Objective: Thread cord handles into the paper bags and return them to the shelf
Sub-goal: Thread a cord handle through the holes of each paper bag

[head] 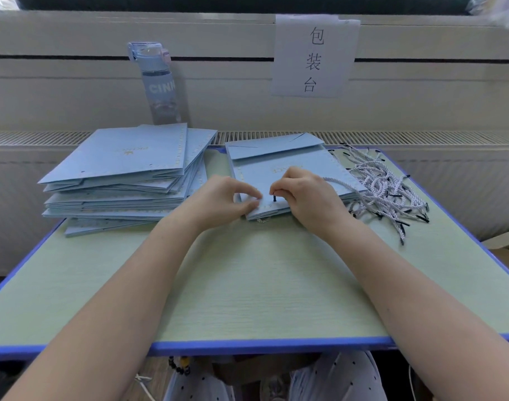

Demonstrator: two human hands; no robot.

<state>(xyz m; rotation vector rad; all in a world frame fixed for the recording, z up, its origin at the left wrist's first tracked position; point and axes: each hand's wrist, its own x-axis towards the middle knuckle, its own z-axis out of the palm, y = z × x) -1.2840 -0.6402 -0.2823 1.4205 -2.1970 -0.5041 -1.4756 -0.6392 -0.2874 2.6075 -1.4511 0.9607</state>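
Pinching the black tip of a white twisted cord at the near edge of a flat light-blue paper bag, mid-frame, is the right hand; the left hand pinches that edge beside it. Loose white cords lie right, stacked light-blue bags left.

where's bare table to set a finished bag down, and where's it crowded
The biggest bare patch is the near half of the table, between the forearms and out to both front corners. A thin strip shows between the stack of bags and the bag being threaded. The far half is crowded: stack left, bag centre, loose cords right.
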